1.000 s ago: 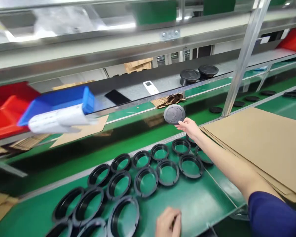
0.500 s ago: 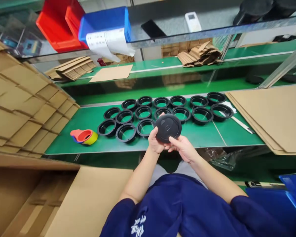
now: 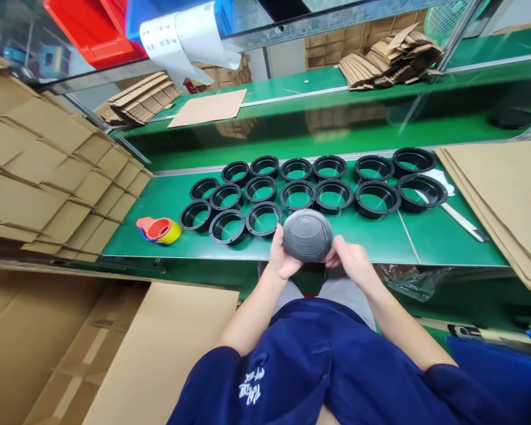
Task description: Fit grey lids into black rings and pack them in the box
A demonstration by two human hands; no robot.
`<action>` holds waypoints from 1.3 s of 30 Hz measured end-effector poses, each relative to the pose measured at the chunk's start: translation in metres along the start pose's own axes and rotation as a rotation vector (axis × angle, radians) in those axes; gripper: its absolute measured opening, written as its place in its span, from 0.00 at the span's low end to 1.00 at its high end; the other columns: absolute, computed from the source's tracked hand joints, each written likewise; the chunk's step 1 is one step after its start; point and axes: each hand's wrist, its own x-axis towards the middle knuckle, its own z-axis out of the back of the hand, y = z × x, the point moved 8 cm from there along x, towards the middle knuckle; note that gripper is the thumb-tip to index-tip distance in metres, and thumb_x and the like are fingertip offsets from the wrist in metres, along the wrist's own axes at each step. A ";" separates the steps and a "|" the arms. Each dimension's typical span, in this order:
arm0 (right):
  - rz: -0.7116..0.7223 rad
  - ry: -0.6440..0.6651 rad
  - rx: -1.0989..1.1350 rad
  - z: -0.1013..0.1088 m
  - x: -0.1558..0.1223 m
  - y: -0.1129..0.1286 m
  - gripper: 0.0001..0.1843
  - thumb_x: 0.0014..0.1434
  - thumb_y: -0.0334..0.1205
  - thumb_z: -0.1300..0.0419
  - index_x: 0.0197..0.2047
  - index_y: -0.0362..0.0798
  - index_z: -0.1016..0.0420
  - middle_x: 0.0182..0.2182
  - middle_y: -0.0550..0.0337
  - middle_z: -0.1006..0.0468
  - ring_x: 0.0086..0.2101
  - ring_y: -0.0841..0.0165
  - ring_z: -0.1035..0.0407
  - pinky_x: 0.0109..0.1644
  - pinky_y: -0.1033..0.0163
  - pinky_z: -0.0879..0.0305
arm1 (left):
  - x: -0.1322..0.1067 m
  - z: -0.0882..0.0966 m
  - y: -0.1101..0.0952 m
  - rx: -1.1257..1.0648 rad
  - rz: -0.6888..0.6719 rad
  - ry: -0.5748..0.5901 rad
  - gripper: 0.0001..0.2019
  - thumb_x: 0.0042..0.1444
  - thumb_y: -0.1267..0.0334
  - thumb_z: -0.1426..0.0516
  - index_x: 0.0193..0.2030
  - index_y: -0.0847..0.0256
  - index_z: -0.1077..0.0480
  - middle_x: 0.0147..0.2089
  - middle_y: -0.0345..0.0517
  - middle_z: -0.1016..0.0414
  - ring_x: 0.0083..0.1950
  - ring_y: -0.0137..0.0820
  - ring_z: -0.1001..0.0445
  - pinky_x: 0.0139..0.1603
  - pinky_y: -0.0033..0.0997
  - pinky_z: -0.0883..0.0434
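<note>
- Head view, looking down past a dark blue shirt (image 3: 318, 366) at both forearms, which meet in front of the body at the near edge of a green bench (image 3: 380, 239).
- Round dark grey cap (image 3: 307, 235) — held between the two hands just above the bench's front edge, its domed face tilted toward the camera. Concentric ridges and a small raised mark show at its centre.
- Left hand (image 3: 282, 255): clamped on the cap's left rim, fingers behind it; thumb placement not clear.
- Right hand (image 3: 351, 260): closed on the cap's lower right rim, fingertips touching the edge.
- Black rings (image 3: 331, 195) lie flat on the bench behind the cap in rough rows, most touching or just beside their neighbours. Nearest ring (image 3: 264, 219) sits just left of the cap.
- Tape dispenser (image 3: 158, 229) — red, orange and yellow, alone at the left end of the bench, apart from the rings.
- Flat cardboard sheets (image 3: 500, 189) stacked at the right, overlapping the bench end; folded cardboard dividers (image 3: 48, 183) stacked at the left.
- Large open carton (image 3: 71, 348) at lower left, below bench level.
- Upper shelf: red bin (image 3: 84, 29) with white paper sheets (image 3: 181, 38) hanging over the shelf edge beside it.
</note>
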 end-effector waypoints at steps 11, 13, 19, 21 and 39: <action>0.651 -0.119 -0.547 0.014 0.021 0.049 0.22 0.77 0.50 0.53 0.55 0.54 0.18 0.64 0.49 0.37 0.64 0.48 0.46 0.69 0.36 0.45 | 0.012 -0.006 0.024 -0.106 0.162 -0.038 0.30 0.72 0.39 0.54 0.56 0.63 0.24 0.55 0.51 0.20 0.58 0.42 0.22 0.71 0.51 0.36; 0.636 -0.078 -0.510 0.010 0.026 0.047 0.25 0.77 0.52 0.54 0.51 0.52 0.17 0.63 0.48 0.36 0.65 0.48 0.47 0.70 0.36 0.47 | 0.012 -0.007 0.023 -0.099 0.163 -0.046 0.29 0.72 0.41 0.54 0.55 0.63 0.24 0.54 0.52 0.20 0.56 0.43 0.22 0.71 0.52 0.36; 0.548 -0.086 -0.183 0.021 0.035 0.047 0.26 0.77 0.55 0.55 0.51 0.52 0.18 0.62 0.49 0.34 0.64 0.53 0.42 0.69 0.43 0.39 | 0.015 -0.013 0.015 -0.149 0.199 -0.062 0.34 0.69 0.34 0.55 0.59 0.63 0.27 0.60 0.61 0.25 0.64 0.56 0.28 0.69 0.71 0.41; 0.523 -0.110 -0.154 0.023 0.036 0.046 0.25 0.77 0.55 0.54 0.52 0.53 0.18 0.62 0.49 0.34 0.64 0.53 0.42 0.68 0.44 0.39 | 0.015 -0.014 0.013 -0.175 0.218 -0.075 0.36 0.69 0.33 0.57 0.60 0.62 0.28 0.62 0.64 0.27 0.66 0.59 0.30 0.67 0.77 0.43; 0.745 0.204 -0.691 -0.028 0.009 0.044 0.50 0.65 0.64 0.38 0.78 0.49 0.53 0.75 0.39 0.60 0.71 0.38 0.57 0.71 0.28 0.50 | 0.005 -0.004 0.026 -0.052 0.207 -0.083 0.34 0.71 0.37 0.56 0.60 0.64 0.26 0.57 0.53 0.21 0.65 0.47 0.29 0.67 0.44 0.32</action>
